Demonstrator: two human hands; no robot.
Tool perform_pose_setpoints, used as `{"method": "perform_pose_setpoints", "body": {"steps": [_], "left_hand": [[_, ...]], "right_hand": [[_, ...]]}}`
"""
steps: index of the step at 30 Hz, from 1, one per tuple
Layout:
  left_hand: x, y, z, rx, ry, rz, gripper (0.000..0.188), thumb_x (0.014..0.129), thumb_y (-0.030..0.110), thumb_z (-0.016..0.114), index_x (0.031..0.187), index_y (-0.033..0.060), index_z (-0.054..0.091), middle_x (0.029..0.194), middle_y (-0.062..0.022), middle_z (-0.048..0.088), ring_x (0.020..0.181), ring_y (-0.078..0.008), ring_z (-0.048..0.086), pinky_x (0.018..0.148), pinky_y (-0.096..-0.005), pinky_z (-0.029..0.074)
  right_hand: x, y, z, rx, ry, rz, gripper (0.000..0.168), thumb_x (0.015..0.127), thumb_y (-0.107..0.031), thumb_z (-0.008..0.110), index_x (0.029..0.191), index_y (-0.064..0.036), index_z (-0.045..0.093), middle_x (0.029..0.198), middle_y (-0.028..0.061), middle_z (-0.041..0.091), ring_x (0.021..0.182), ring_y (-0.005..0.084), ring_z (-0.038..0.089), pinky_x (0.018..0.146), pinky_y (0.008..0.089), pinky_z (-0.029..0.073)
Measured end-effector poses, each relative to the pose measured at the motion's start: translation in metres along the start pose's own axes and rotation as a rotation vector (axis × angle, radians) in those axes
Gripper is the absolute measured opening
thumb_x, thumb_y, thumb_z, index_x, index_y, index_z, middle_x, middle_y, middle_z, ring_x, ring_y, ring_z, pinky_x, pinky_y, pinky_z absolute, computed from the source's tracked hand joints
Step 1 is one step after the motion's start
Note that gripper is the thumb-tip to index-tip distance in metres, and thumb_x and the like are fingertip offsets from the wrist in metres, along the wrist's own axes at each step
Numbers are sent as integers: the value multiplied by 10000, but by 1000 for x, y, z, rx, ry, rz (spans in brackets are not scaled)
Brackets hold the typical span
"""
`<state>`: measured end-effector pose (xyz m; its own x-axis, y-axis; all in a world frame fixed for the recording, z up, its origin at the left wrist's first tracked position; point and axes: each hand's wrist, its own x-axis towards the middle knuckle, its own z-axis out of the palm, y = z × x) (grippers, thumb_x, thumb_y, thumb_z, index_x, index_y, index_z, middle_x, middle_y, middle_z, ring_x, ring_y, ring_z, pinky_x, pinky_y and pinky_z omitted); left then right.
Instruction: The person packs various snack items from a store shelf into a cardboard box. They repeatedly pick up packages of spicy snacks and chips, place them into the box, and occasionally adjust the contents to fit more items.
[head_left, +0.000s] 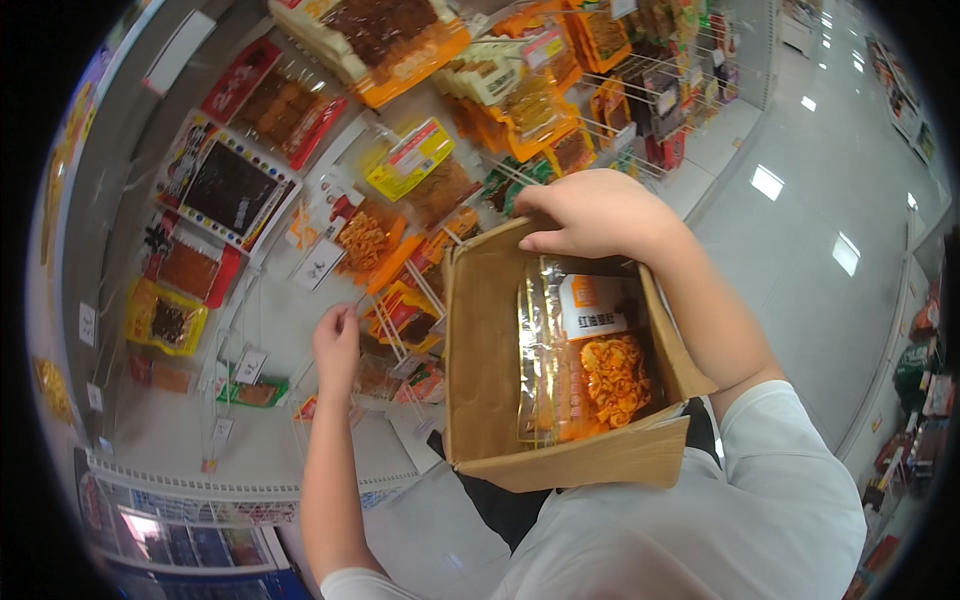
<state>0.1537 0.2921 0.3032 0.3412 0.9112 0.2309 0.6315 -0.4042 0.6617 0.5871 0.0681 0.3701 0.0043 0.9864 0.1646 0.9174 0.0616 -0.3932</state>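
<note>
An open cardboard box (484, 360) rests against the person's body and the inside of the right forearm. My right hand (592, 214) grips its far rim, the thumb inside the top edge. Clear-and-orange plastic packets of reddish food (611, 375) stand in a row inside the box. My left hand (337, 334) is raised to the left of the box, in front of the hanging display, its fingers curled closed. A packet of orange-brown snack (364, 244) hangs on a hook just above it. Nothing plain shows in the left hand, though its fingertips are partly hidden.
Wire hooks (394, 326) with price tags jut out from the white display panel. Orange packets (532, 112) hang in bunches at the top, and a yellow packet (166, 315) hangs at left. A shiny tiled aisle floor (795, 217) runs along the right, with more shelving beyond.
</note>
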Motion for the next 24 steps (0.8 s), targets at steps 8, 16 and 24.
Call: {"method": "perform_pose_setpoints", "body": {"steps": [8,16,24], "left_hand": [[88,-24,27,-301,58,-429,813,1051,408,740,1689,110,333,1609,-144,488,1486,-316,411,1125,-526,448],[96,-1,56,-491,7,-313,485,1100,304,706,1478,51,540,1412,-93,649,1328,-267,628,1161,-488,475],[-4,44,54,-717,-135,-152,352,1119,194,642,1431,46,573,1344,-92,673,1207,-199,678,1073,-407,544]], "right_hand": [[2,7,7,15,-5,-17,476,1011,-520,705,1275,-125,706,1075,156,793,1020,391,751,859,512,590],[1,3,1,-16,-21,26,488,1004,-525,716,1297,-135,713,1064,158,790,1016,401,749,861,510,590],[-4,21,3,-12,29,12,487,997,-508,731,1299,-126,715,1053,176,783,1008,406,746,856,512,582]]}}
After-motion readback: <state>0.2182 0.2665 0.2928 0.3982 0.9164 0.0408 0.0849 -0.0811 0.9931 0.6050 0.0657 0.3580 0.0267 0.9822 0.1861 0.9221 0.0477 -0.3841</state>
